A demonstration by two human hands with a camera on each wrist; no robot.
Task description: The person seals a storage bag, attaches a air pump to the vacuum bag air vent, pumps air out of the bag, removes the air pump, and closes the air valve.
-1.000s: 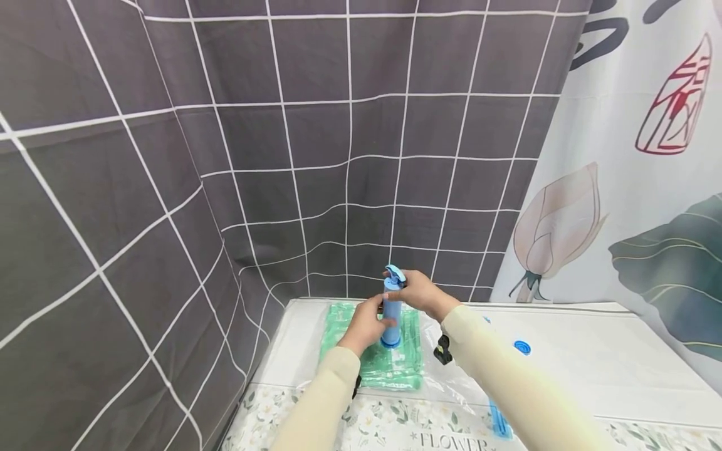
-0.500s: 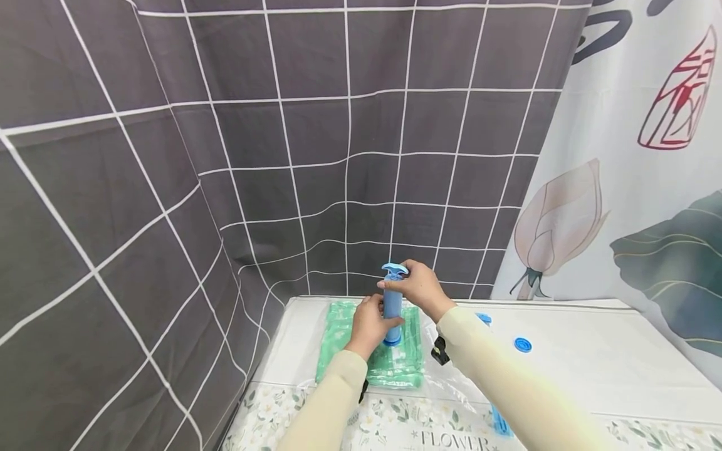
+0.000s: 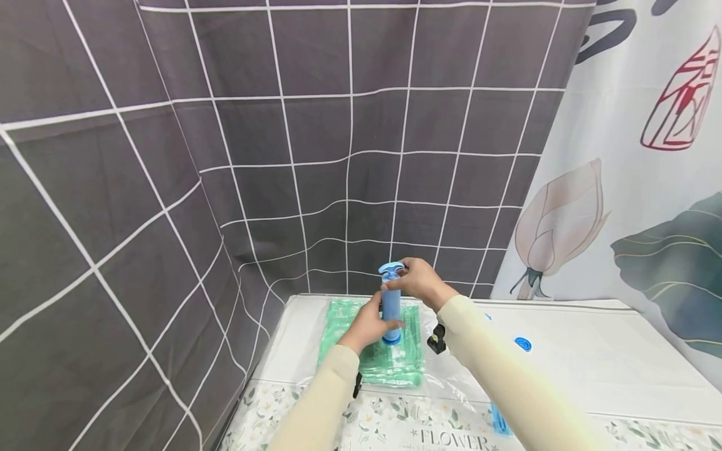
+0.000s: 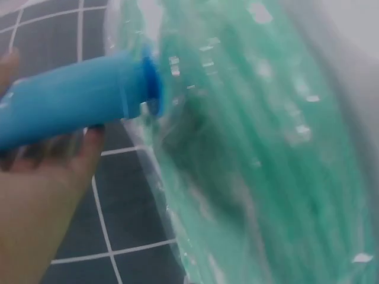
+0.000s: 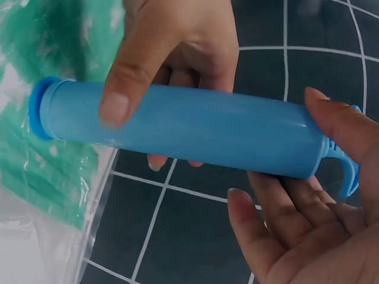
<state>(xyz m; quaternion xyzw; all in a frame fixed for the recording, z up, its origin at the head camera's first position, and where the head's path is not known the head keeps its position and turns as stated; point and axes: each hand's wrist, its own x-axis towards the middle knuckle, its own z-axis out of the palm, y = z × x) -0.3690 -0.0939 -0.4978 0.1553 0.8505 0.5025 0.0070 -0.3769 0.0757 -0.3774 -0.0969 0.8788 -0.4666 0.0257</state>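
Observation:
In the head view a light-blue hand pump [image 3: 392,316] stands upright on a clear plastic bag [image 3: 451,379] packed with green folded material [image 3: 334,335]. My left hand [image 3: 368,324] grips the pump's barrel, thumb across the near side. At the barrel's top, just under the T-shaped handle [image 3: 389,268], my right hand [image 3: 420,282] holds the pump between thumb and fingers. The right wrist view shows the thumb on one side of the barrel [image 5: 207,127] and fingers on the other. The darker blue base ring [image 4: 153,83] meets the bag in the left wrist view.
A round blue cap [image 3: 523,344] lies on the white tabletop [image 3: 586,357] to the right. A blue strip-like piece [image 3: 499,419] sits near the front, partly behind my right sleeve. Dark gridded cloth [image 3: 316,188] hangs behind and to the left.
The pump's handle has turned, from edge-on to broadside and then partly back. My right hand shifted slightly with it near the top. The left hand keeps its grip on the barrel.

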